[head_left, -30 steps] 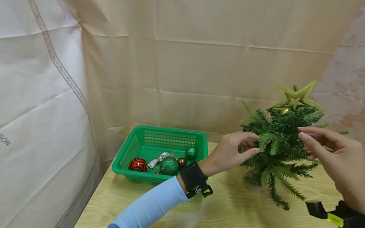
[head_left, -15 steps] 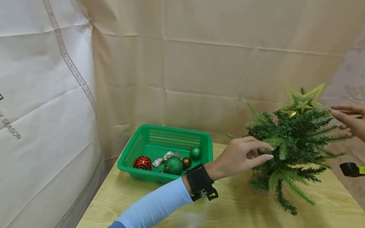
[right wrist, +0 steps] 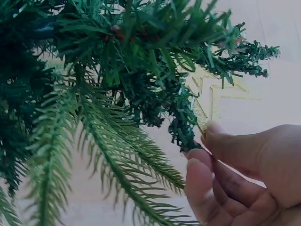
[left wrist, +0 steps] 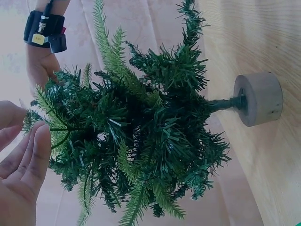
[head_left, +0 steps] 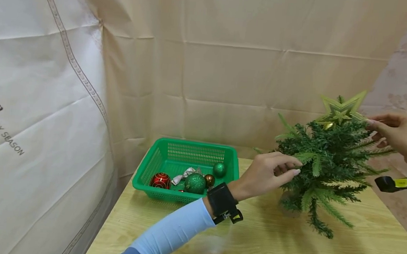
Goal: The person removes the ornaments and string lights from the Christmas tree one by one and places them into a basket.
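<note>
A small artificial Christmas tree (head_left: pixel 330 153) stands at the right of the wooden table, on a round base (left wrist: pixel 265 101) seen in the left wrist view. A gold star (head_left: pixel 342 110) tops it. My right hand (head_left: pixel 405 137) pinches the star's right-hand point between thumb and fingertips, close against a dark green branch tip (right wrist: pixel 181 132). On the tree's left side, my left hand (head_left: pixel 262 173) pinches at a light green sprig (left wrist: pixel 51 110) with thumb and fingers. A small shiny gold ornament (head_left: pixel 328 125) shows just below the star.
Left of the tree sits a green plastic basket (head_left: pixel 188 143). Inside are a red bauble (head_left: pixel 160 180), green glitter balls (head_left: pixel 195 183), a brown ball (head_left: pixel 209 179) and a silvery ornament (head_left: pixel 187 172). A blurry translucent item (head_left: pixel 212 245) lies near the front. Cloth hangs behind the table.
My right hand has moved from the tree's front right side up to the star. The left hand stays at the tree's left side. The head view has shifted slightly.
</note>
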`<state>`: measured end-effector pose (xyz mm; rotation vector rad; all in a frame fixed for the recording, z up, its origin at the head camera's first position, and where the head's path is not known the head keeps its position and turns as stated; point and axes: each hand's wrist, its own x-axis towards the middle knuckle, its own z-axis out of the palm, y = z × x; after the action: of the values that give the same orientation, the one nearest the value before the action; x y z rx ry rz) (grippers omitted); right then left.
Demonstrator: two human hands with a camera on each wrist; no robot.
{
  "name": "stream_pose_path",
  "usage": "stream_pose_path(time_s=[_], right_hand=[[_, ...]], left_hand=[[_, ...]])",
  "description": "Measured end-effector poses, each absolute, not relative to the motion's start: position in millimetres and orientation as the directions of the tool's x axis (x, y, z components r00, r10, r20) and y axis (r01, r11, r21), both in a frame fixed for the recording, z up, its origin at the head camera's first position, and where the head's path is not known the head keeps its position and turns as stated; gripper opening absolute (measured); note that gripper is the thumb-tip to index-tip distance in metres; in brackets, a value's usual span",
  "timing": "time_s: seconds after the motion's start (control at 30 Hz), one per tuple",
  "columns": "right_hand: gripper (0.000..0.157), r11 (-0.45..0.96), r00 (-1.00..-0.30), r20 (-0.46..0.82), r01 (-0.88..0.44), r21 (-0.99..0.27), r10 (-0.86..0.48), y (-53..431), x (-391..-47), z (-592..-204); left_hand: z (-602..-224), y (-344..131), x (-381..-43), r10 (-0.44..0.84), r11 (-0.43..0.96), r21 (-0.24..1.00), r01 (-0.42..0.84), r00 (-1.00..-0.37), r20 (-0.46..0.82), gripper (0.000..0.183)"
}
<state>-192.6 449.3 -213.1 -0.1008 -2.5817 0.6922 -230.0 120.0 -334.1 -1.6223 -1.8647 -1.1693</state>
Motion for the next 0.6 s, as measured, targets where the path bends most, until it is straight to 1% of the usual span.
stream_pose_path(time_s=[0.13,0.23,0.47,0.53,0.6], right_hand=[[0.043,0.842,-0.873,0.442,-0.073,-0.535,0.205,453,-193,-218],[0.045,0.83,-0.862,0.46,-0.091,-0.551,0.211,454,-192,-221],[0.046,0.838,-0.837,0.503,-0.105,-0.535,0.216,451,-191,-224],[0.044,0.834,-0.833,0.511,-0.117,-0.539,0.214,451,-191,-226],[0.038,0.826,-0.827,0.519,-0.129,-0.548,0.216,451,-190,-227]], left_hand=[[-334,121,-229,0.605,-0.033,0.332,0.943,-0.245,0.757,0.025],[-334,121,-228,0.603,-0.032,0.325,0.945,-0.241,0.761,0.026],[-335,121,-228,0.597,-0.029,0.33,0.943,-0.249,0.763,0.026],[-336,121,-228,0.6,-0.032,0.335,0.942,-0.25,0.76,0.026],[-337,121,-228,0.605,-0.024,0.332,0.943,-0.251,0.755,0.027]])
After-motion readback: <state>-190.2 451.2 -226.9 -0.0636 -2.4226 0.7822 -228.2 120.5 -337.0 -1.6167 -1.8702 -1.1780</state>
